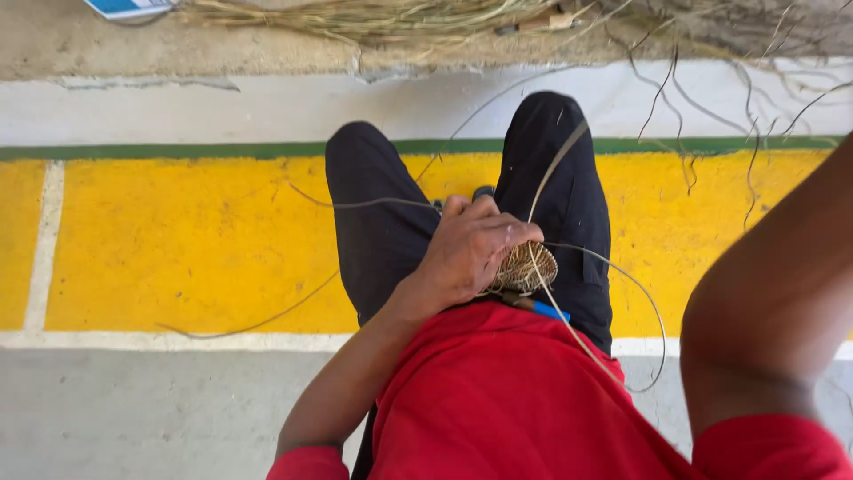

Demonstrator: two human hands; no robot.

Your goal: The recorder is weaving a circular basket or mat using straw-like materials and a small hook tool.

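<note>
**Left fingers clamping a small woven coil on the lap**

The left fingers (498, 233) are curling closed over a small round coil (526, 268) of pale woven fibre, pressing it from above and from the left side. The coil is peeking out just to the right of the knuckles, so it is lying under and slightly right of the left hand (471, 249), resting against the lap between the two legs in black trousers (373, 222). Its flat face is turning up toward the camera, and its round shape has no clear long axis.

A long thin strand (555, 164) is running out of the coil, rising up and away over the right thigh, while another is looping out to the right and down past the hem of the red shirt (498, 400). More loose strands are trailing left across the floor. A short blue-tipped tool (544, 310) is poking out just below the coil, touching the shirt edge.

The left hand is clearly the nearer one. Only the right arm (773, 293) is showing, lifted high at the right edge, well apart from the coil; its hand is lying outside the picture, so I cannot tell how its fingers are standing.

Beyond the knees, a yellow painted band (178, 240) is crossing the floor, edged by a green line and white stripe, with a heap of dry grass (373, 18) lying along the top.
</note>
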